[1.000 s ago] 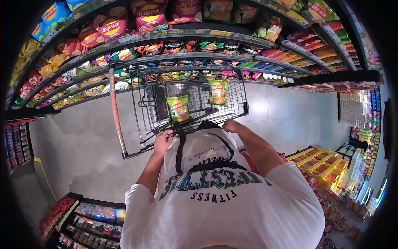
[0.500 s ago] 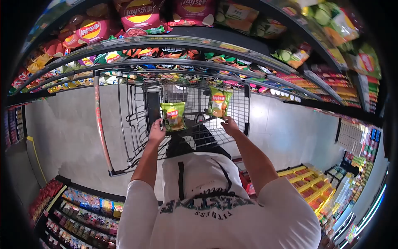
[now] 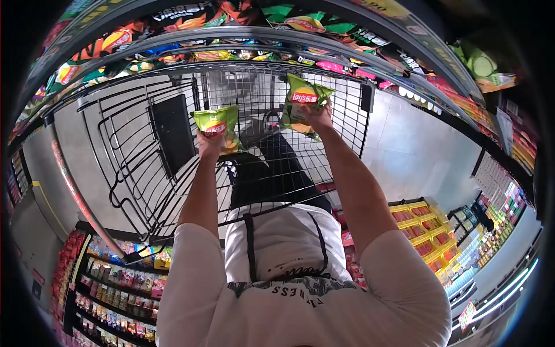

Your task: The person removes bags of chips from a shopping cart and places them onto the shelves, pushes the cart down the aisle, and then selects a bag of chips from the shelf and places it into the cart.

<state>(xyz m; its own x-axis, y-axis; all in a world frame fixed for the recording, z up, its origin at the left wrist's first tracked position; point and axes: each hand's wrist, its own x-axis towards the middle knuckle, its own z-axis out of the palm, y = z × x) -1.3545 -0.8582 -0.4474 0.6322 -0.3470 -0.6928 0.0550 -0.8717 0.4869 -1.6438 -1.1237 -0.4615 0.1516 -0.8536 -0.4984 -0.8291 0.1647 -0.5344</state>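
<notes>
While in hands (image 3: 318, 117), bags (image 3: 215, 124) nr mesh (image 3: 348, 110)

Tall snack shelving (image 3: 231, 30) curves across the far side of the aisle, its tiers packed with bright bags (image 3: 300, 23) behind grey rails. Smooth grey floor (image 3: 404, 141) stretches out below, with a pale glare on it over to the right. Behind me to the left stands a dark rack (image 3: 118, 279) of small colourful packets, near a yellow stripe (image 3: 49, 203). Yellow display crates (image 3: 423, 224) hold reddish goods on the right, and white strip lights (image 3: 509, 296) shine beyond them.
</notes>
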